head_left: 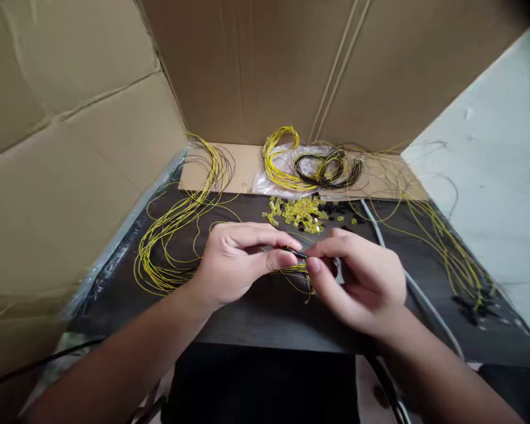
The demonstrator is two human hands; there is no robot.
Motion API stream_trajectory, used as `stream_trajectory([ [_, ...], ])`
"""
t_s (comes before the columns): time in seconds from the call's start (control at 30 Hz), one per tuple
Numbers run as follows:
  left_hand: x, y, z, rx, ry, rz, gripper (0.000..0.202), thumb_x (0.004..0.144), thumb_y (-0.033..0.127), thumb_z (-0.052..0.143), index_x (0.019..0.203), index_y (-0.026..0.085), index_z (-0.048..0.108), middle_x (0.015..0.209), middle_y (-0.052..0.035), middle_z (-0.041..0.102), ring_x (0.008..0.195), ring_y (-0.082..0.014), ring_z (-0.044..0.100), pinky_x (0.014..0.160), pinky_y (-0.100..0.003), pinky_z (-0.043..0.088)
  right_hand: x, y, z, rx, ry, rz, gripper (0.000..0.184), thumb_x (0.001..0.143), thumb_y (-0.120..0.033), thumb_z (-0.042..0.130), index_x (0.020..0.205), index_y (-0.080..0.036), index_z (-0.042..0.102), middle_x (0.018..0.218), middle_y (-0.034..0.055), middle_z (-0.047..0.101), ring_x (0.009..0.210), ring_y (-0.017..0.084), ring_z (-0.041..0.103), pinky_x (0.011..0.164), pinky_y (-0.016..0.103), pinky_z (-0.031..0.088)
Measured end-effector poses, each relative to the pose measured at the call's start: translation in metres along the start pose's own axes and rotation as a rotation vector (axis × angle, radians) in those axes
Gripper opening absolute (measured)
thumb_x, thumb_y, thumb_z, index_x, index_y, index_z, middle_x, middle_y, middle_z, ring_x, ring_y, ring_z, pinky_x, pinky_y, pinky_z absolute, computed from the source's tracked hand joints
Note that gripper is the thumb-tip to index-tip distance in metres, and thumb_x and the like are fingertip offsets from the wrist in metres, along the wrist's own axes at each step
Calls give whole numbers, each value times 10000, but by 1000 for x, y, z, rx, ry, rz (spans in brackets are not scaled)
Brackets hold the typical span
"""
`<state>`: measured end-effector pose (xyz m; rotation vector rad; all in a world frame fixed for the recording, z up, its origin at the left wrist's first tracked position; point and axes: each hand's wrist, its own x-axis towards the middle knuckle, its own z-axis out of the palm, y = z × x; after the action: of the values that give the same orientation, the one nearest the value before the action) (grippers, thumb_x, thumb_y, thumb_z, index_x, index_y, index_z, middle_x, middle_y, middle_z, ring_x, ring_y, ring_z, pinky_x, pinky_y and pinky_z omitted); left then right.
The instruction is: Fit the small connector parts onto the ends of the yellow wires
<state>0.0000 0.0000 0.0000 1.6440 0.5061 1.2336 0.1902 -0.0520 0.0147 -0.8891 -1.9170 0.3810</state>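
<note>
Both hands meet above the dark table in the middle of the view. Between them is a small black connector piece [298, 254], slim and roughly level. Thumb and forefinger of my left hand [236, 259] pinch its left end, where thin yellow and black wire shows. My right hand [357, 274] pinches its right end between thumb and forefinger. Under and behind the hands lies a bundle of yellow wires [159, 259], its loose ends reaching below my right thumb. Just beyond the fingers sits a pile of small translucent yellow pieces [302, 213].
Coiled yellow wire [271, 168] and coiled black wire [353, 171] lie on a plastic bag at the back. Yellow wires with black ends [477, 303] hang together at right. A grey cable [433, 315] crosses the table [265, 318]. Cardboard walls [265, 70] stand behind and left.
</note>
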Motion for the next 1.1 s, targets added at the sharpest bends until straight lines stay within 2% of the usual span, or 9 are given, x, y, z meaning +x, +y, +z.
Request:
stream_trajectory([
  [0.13, -1, 3, -1, -18, 4, 1, 130, 726, 211, 838, 852, 200, 805, 764, -43, 764, 670, -136, 690, 629, -219, 562, 0, 4, -3, 153, -22, 26, 225, 810, -70, 642, 1013, -165, 634, 791, 21, 621, 668, 108, 551, 603, 262, 459],
  [0.27, 0, 4, -1, -45, -20, -25, 122, 728, 184, 834, 845, 199, 804, 792, -51, 775, 694, -145, 708, 652, -230, 579, 2, 8, -5, 257, 37, 19, 360, 814, -69, 626, 1162, -161, 626, 948, 73, 650, 852, 182, 622, 769, 364, 530],
  [0.53, 1, 4, -2, -8, -87, -25, 145, 738, 166, 826, 878, 194, 801, 816, -61, 778, 731, -157, 717, 702, -255, 594, 6, 9, -9, 191, 19, -38, 330, 801, -52, 657, 1106, -177, 653, 1024, 83, 660, 976, 214, 629, 855, 391, 530],
  [0.67, 1, 5, -4, 26, -18, -17, 160, 755, 218, 821, 913, 209, 800, 844, -60, 781, 735, -150, 717, 670, -237, 580, 5, 10, -14, 215, -45, 58, 272, 808, -95, 663, 1068, -164, 625, 966, 74, 639, 914, 198, 621, 811, 374, 527],
  [0.8, -1, 3, -7, 48, 30, 11, 171, 768, 223, 812, 938, 235, 796, 870, -43, 782, 756, -139, 717, 683, -226, 581, 4, 9, -16, 194, -173, 97, 168, 814, -74, 668, 942, -171, 619, 824, 10, 632, 734, 116, 590, 682, 278, 494],
  [0.93, -3, 3, -7, 94, 58, 46, 188, 774, 194, 805, 956, 240, 791, 865, -35, 779, 769, -135, 712, 723, -239, 583, 2, 7, -13, 214, -114, 120, 145, 827, -45, 645, 882, -175, 610, 750, -18, 613, 653, 86, 556, 618, 250, 453],
  [1.1, -2, 3, -6, 181, 95, 106, 223, 761, 136, 805, 961, 231, 787, 839, -29, 772, 760, -137, 704, 720, -254, 580, 0, 7, -9, 149, 18, 68, 201, 817, -22, 633, 938, -181, 613, 814, 17, 632, 727, 132, 595, 661, 296, 481],
])
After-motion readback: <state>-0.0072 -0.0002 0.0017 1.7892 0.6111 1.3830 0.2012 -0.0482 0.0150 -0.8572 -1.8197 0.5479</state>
